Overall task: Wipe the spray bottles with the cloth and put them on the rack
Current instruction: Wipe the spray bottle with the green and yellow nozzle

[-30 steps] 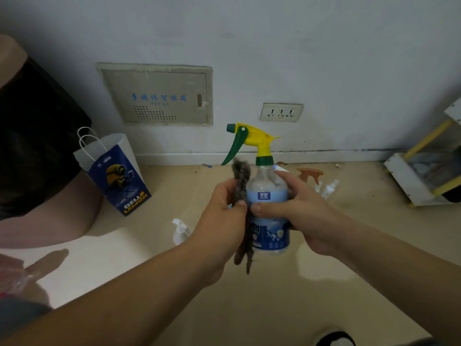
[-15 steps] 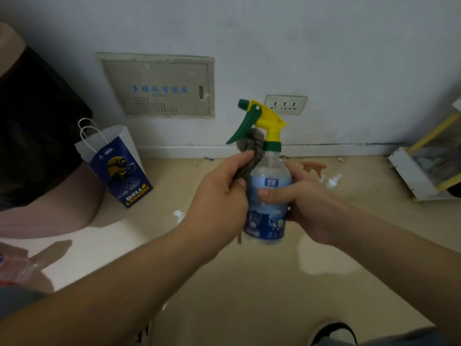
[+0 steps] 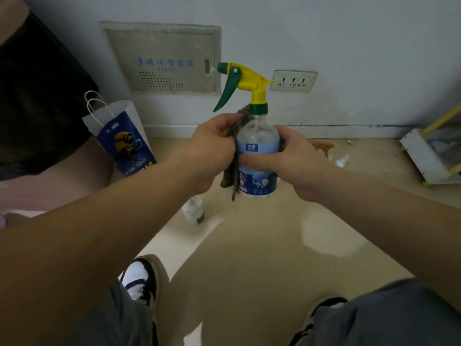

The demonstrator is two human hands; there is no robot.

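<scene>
Grey-brown cloth (image 3: pixel 228 174) hangs bunched in my left grip (image 3: pixel 212 148), whose fingers curl round it and press it to the neck and side of the spray bottle (image 3: pixel 257 138). My right grip (image 3: pixel 294 159) wraps the bottle's body, thumb across the blue label, and holds it upright in the air above the floor (image 3: pixel 249 245). I judge this to be the wiping step. Next the bottle must go right to the rack (image 3: pixel 421 156), well apart, which calls for a steady one-handed carry. The frame edge cuts the rack off, and I cannot read its shelves. Another bottle (image 3: pixel 193 212) stands on the floor, its top hidden behind my left forearm.
</scene>
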